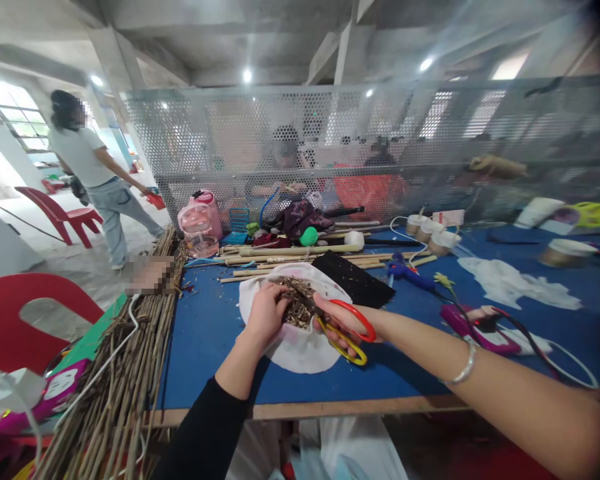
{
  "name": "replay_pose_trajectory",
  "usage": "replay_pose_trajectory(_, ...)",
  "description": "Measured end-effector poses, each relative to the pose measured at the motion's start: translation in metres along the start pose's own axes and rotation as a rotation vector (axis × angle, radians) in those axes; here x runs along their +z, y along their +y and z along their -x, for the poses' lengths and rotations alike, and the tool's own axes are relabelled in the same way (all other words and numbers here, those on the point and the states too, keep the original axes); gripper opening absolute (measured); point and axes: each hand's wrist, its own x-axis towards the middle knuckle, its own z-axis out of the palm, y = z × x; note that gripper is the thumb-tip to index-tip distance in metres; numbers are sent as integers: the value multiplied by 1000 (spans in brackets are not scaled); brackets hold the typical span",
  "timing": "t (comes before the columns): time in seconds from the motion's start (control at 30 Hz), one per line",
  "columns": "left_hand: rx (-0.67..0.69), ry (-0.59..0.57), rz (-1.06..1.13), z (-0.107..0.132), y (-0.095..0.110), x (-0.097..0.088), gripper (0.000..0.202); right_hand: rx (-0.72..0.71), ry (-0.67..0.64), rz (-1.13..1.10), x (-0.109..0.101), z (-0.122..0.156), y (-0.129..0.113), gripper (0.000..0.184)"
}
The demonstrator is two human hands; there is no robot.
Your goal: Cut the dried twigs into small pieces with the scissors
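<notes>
In the middle of the blue table, a white cloth bag [307,353] lies spread, bearing a heap of brown chopped plant bits [297,320]. My right hand [341,319] grips scissors [347,343] with one red and one yellow handle loop. Their dark blades point left into the heap, partly lost against it. At the heap's left side is my left hand [266,312], its fingers curled in at the bits near the blade tips. Whatever those fingers pinch is too small to make out. Behind the bag lies a black cloth [355,280].
Long brown sticks [123,373] are bundled along the left edge. Bamboo rods [300,251] and a pink clear bottle [199,230] line the back, before a perforated metal screen [240,133]. Rightward are a blue glue gun [410,273], a magenta device [480,330] and cables. A person [103,173] walks at left.
</notes>
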Motion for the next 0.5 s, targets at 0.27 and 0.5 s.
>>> replay_pose_trajectory(0.27,1,-8,-15,4,14,-8,47,56,30,-32,-10,32,10,70)
replay_pose_trajectory(0.5,-70,-138,-142,2,1,-2,37,61,-41,-60,-11,39,20,70)
